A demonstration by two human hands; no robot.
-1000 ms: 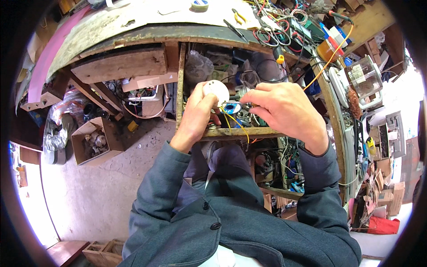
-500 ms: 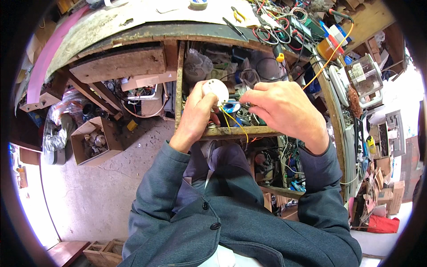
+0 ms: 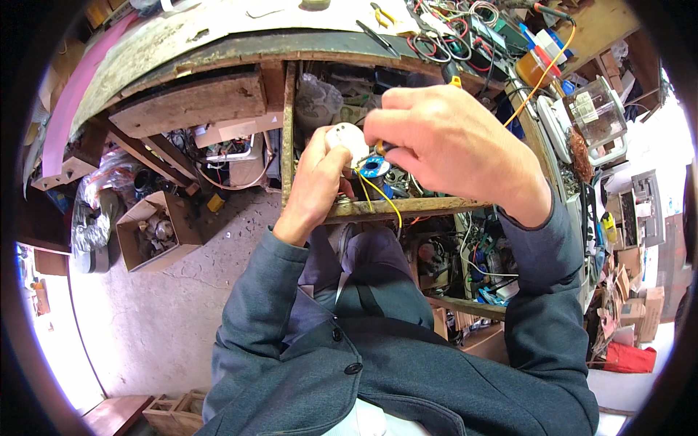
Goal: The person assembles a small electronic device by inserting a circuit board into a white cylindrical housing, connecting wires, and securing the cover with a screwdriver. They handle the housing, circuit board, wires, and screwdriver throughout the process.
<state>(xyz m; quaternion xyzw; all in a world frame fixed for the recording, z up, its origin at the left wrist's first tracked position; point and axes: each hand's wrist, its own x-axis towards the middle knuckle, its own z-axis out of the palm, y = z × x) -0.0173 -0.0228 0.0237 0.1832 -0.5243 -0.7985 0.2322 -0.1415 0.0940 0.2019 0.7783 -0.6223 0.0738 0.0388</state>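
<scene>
My left hand [image 3: 318, 178] grips a small round white fitting [image 3: 347, 139] with dark holes in its face, thumb across its near edge. Yellow wires [image 3: 381, 192] hang from the fitting's underside, over the drawer's front edge. Close to the fitting's right side is my right hand [image 3: 447, 138], fingers curled in a pinch. A small dark and yellow piece [image 3: 383, 148] shows at its fingers; most of it is hidden, so its kind cannot be told. Just below, in the drawer, stands a blue spool [image 3: 374, 168].
The open wooden drawer [image 3: 414, 206] holds plastic bags and loose parts. On the bench [image 3: 218, 25] above lie yellow pliers [image 3: 382, 14], a black pen-like tool [image 3: 377, 38] and tangled leads. A cardboard box [image 3: 158, 231] sits on the floor at left; a clear plastic container [image 3: 598, 120] stands at right.
My right hand has moved up and closer to the white fitting, its fingers more curled, and a dark and yellow piece now shows there. My left hand keeps its hold. The view has shifted slightly.
</scene>
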